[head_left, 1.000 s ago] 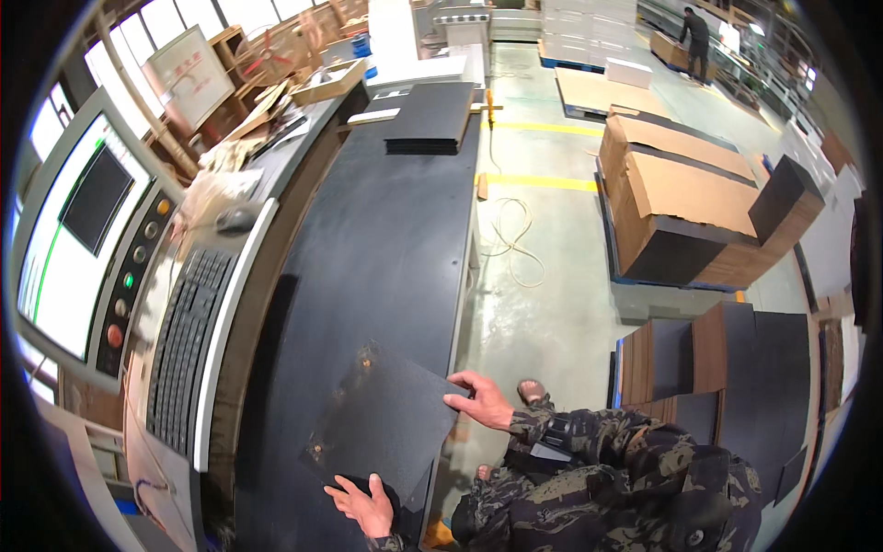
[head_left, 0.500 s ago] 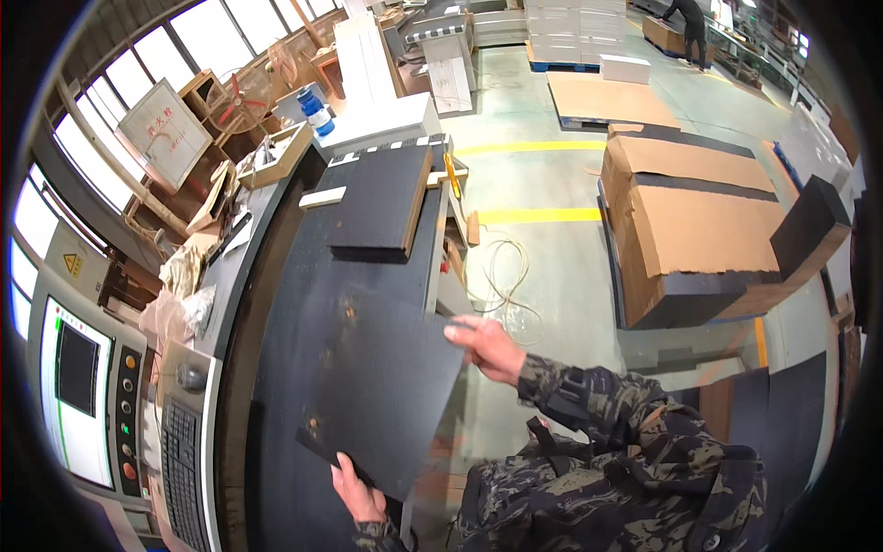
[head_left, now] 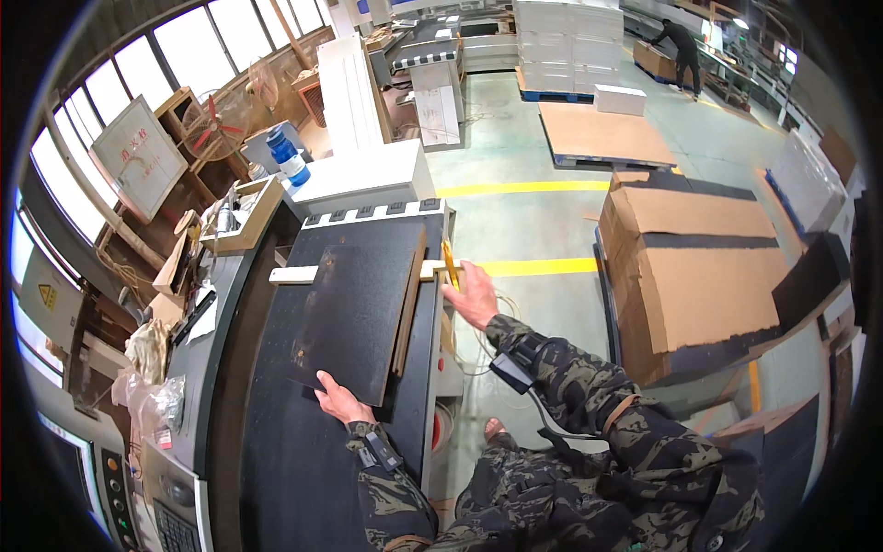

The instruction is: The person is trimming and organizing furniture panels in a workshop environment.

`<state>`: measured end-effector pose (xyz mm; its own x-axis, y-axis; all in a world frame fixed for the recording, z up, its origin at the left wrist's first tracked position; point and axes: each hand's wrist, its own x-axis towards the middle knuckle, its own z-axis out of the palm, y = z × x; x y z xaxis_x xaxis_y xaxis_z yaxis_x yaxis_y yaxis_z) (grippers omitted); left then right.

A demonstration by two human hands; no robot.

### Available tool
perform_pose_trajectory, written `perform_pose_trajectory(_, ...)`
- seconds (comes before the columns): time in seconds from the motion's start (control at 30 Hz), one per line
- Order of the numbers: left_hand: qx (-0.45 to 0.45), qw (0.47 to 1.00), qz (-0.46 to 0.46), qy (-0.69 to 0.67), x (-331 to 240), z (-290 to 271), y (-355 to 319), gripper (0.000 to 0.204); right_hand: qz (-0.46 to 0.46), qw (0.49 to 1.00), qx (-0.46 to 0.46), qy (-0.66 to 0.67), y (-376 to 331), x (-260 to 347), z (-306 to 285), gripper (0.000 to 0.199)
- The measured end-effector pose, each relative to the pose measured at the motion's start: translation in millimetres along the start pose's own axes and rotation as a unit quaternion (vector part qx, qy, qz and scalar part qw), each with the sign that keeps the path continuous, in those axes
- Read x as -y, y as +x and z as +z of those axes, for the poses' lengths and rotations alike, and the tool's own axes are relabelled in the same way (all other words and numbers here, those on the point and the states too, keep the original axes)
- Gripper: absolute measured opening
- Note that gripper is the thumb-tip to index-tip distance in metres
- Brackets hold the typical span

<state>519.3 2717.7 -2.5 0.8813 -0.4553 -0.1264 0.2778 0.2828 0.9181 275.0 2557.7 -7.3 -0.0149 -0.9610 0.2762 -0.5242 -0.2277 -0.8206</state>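
Left hand point(head_left: 338, 402) grips the near edge of the flat black rectangular board point(head_left: 354, 317) on the machine bed point(head_left: 276, 442); open right hand point(head_left: 471, 294) should square its far side against the pale stop bar point(head_left: 294, 274).

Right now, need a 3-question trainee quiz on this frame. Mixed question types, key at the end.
1. True or false: the left hand rests on the near edge of the dark board.
2. Multiple choice: the right hand is
A. flat on the board's middle
B. open at the machine bed's right edge, by a yellow bar
C. on the control panel
3. Fill in: the cardboard stack on the floor lies to the person's ____.

Key: 1 true; 2 B; 3 right
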Motion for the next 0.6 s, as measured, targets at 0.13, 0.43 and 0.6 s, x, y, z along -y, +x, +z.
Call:
perform_pose_trajectory(0.13,-0.007,0.993,0.016,0.119,19,19,24,0.044,0.039,0.990,0.091,-0.105,51,-42,-7,0.082)
perform_pose_trajectory(0.43,-0.064,0.907,0.098,0.404,16,53,31,0.054,-0.014,0.962,0.246,0.119,99,-74,4,0.064)
perform_pose_trajectory(0.6,-0.092,0.766,0.310,0.555,3,115,-33,0.063,-0.041,0.951,0.077,0.297,137,-44,-41,0.036)
